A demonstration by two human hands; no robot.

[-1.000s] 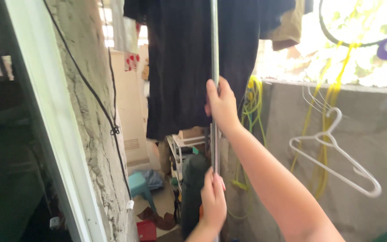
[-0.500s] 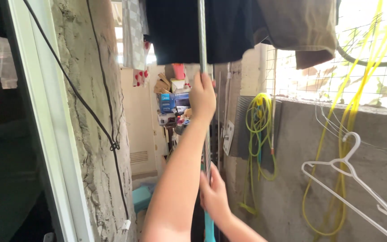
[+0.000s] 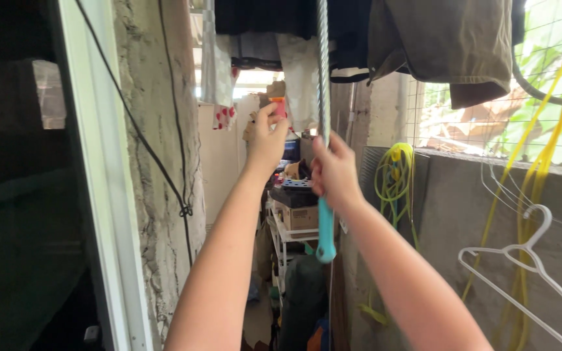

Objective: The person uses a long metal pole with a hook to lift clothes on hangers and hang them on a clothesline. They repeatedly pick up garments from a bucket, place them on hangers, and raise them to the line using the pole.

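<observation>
My right hand (image 3: pixel 334 170) is shut around a long metal pole (image 3: pixel 322 65) that stands upright and runs past the top of the frame. It grips just above the pole's teal handle end (image 3: pixel 325 229). My left hand (image 3: pixel 267 138) is raised beside the pole, off it, with thumb and fingers pinched near a small orange thing (image 3: pixel 280 105). Whether it holds that thing is unclear. Dark garments (image 3: pixel 261 16) and an olive-brown garment (image 3: pixel 447 45) hang overhead around the pole's upper part.
A rough concrete pillar (image 3: pixel 154 130) with a black cable (image 3: pixel 172 175) stands at left beside a white door frame (image 3: pixel 99 195). At right are a low concrete wall (image 3: pixel 456 195), a white hanger (image 3: pixel 531 257), yellow cords (image 3: pixel 557 123) and a coiled hose (image 3: pixel 395 175). A cluttered shelf (image 3: pixel 297 218) stands behind.
The pole has risen, so its teal end now hangs free below my right hand. My left hand has let go of the pole and moved to its left. The view has tilted upward.
</observation>
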